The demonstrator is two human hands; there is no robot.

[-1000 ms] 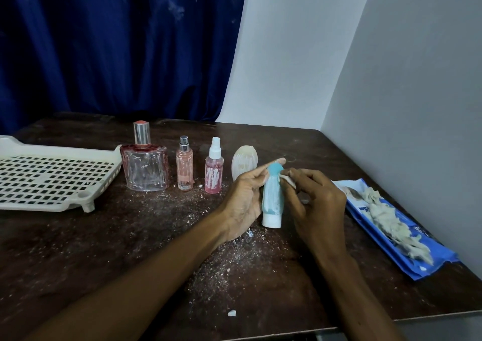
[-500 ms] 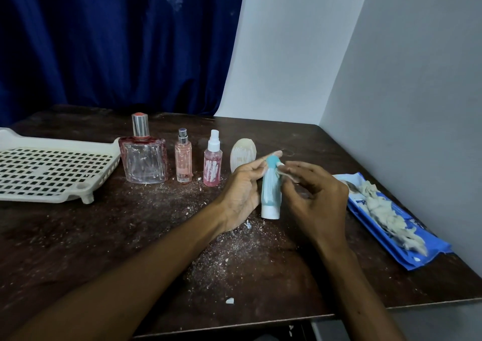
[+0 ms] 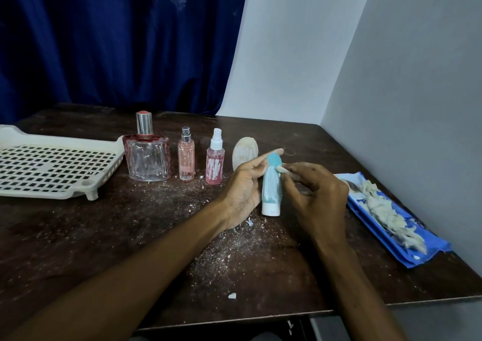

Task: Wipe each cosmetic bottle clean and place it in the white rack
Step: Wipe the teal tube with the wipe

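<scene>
I can read nothing with certainty here. The blue packet (image 3: 375,223) on my right carries white lettering at its near end, but the crumpled wipes (image 3: 391,210) lying on it cover most of it, and the fragment that shows is too blurred to spell. The slim pink bottle (image 3: 186,155) has a pale label band at its foot, with print too small to make out. The white marks on the spray bottle (image 3: 215,161) and the teal tube (image 3: 271,184) form no letters I can tell.

Streaked teal tube (image 3: 271,187) stands cap-down, white rack (image 3: 65,141) well apart left.
</scene>
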